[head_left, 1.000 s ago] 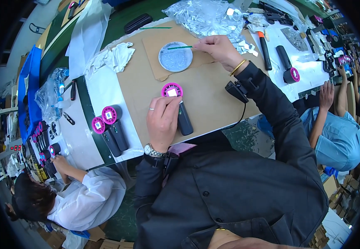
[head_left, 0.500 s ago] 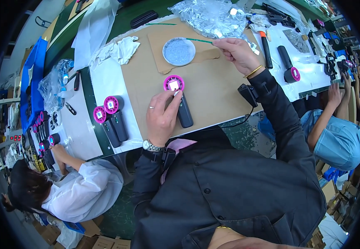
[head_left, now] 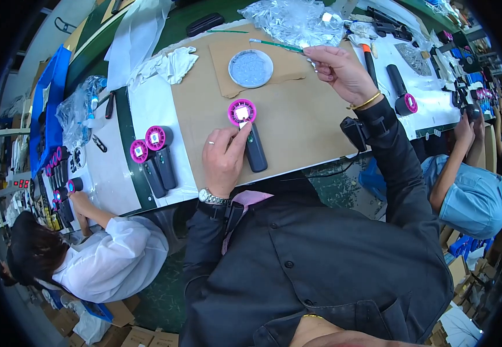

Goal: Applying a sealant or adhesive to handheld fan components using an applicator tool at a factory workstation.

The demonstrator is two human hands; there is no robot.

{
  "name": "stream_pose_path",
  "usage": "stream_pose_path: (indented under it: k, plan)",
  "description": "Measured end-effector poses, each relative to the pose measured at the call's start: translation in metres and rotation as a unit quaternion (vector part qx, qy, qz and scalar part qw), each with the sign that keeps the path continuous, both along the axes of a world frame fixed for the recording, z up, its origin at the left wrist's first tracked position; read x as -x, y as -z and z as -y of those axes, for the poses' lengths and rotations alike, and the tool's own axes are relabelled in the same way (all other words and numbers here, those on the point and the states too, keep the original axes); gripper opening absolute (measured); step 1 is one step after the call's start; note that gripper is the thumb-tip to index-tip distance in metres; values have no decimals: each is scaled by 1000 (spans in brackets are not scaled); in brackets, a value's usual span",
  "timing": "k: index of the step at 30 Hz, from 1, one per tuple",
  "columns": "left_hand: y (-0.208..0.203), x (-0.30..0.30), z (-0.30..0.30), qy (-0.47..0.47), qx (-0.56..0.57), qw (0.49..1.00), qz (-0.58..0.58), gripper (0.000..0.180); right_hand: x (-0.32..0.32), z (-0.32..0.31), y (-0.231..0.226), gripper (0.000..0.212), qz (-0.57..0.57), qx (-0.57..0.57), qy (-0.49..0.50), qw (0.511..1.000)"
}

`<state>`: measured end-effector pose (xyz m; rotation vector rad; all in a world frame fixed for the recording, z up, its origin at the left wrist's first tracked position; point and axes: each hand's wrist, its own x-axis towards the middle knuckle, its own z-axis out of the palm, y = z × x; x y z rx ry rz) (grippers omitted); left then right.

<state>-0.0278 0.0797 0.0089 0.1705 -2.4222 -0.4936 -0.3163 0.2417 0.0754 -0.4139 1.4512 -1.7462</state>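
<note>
A thin green stick [head_left: 278, 44] with a pale tip is pinched between the thumb and fingers of my right hand [head_left: 343, 75]. The tip hovers just beyond a round white dish [head_left: 251, 87] of grey-blue paste [head_left: 249, 68]. Closer to me lies what looks like a handheld fan [head_left: 255, 151], with a dark handle and a pink round head holding a white square. My left hand [head_left: 225, 157] is beside it, thumb and forefinger closed on a small white piece at the lower edge of the pink head.
Two similar pink-headed fans [head_left: 163, 165] lie to the left, near crumpled white gloves [head_left: 173, 66]. Clear plastic bags [head_left: 291, 23] are heaped at the back. An orange-and-black handled tool [head_left: 370, 66] and another fan [head_left: 398, 84] lie right. Co-workers sit on both sides.
The green stick's tip has lifted off the dish's edge and moved away from me. My right hand has shifted slightly right. My left fingers have moved slightly up toward the pink head.
</note>
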Motion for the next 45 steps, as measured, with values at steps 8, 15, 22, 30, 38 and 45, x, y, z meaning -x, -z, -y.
stream_pose_path:
  k: [8, 15, 22, 30, 38, 45]
  plan:
    - [3, -1, -1, -11, 4, 1000, -27, 33, -26, -17, -25, 17, 5, 26, -44, 999]
    - [4, -3, -4, -18, 2, 999, -42, 27, -54, -29, -28, 18, 13, 5, -61, 998]
    - [1, -4, -5, -20, 6, 999, -49, 24, -83, -32, -12, 16, -102, -90, -15, 991]
    - [0, -4, -4, -26, 4, 998, -55, 24, -110, -31, 7, 13, -553, -42, 1, 832]
    - [-1, -3, -2, -32, 1, 998, -50, 20, -109, -22, 11, 30, -805, 54, -39, 590]
    - [0, -2, 0, -33, 0, 998, -53, 19, -110, -23, 9, 38, -830, 56, -103, 545]
